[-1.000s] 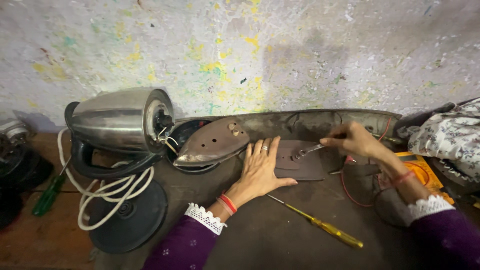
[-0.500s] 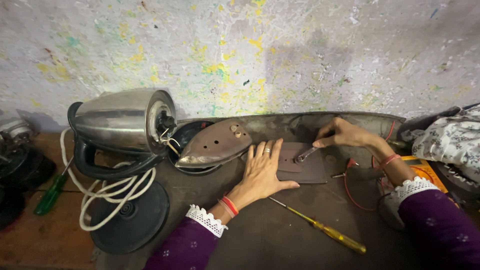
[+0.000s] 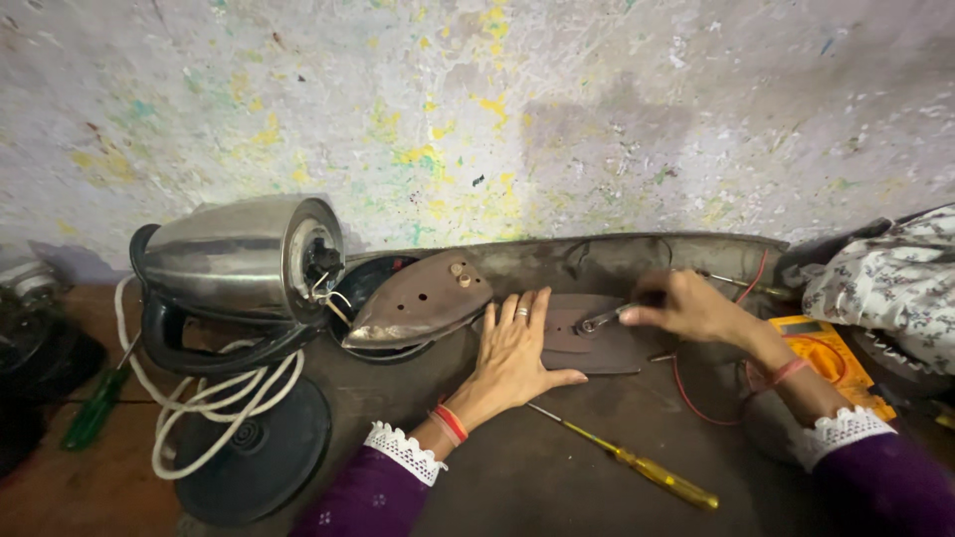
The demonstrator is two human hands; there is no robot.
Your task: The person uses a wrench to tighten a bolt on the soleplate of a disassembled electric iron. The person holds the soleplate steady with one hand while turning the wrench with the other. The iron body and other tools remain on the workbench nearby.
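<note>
My left hand (image 3: 514, 350) lies flat, fingers spread, pressing the left end of a dark brown iron sole plate (image 3: 597, 343) on the grey mat. My right hand (image 3: 686, 306) grips a small metal spanner (image 3: 600, 319) whose head rests on that plate. A second iron base (image 3: 418, 300) with two studs leans tilted just left of my left hand. A yellow-handled screwdriver (image 3: 637, 464) lies on the mat in front of my left wrist.
A steel kettle (image 3: 244, 261) lies on its side at left, with its white cord (image 3: 214, 403) coiled over the round black base (image 3: 254, 447). A yellow multimeter (image 3: 831, 358) with a red lead (image 3: 696, 393), a green-handled screwdriver (image 3: 95, 408) and patterned cloth (image 3: 890, 283) lie around.
My right hand with the spanner has moved left along the plate and lower onto it. My left hand has stayed flat on the plate.
</note>
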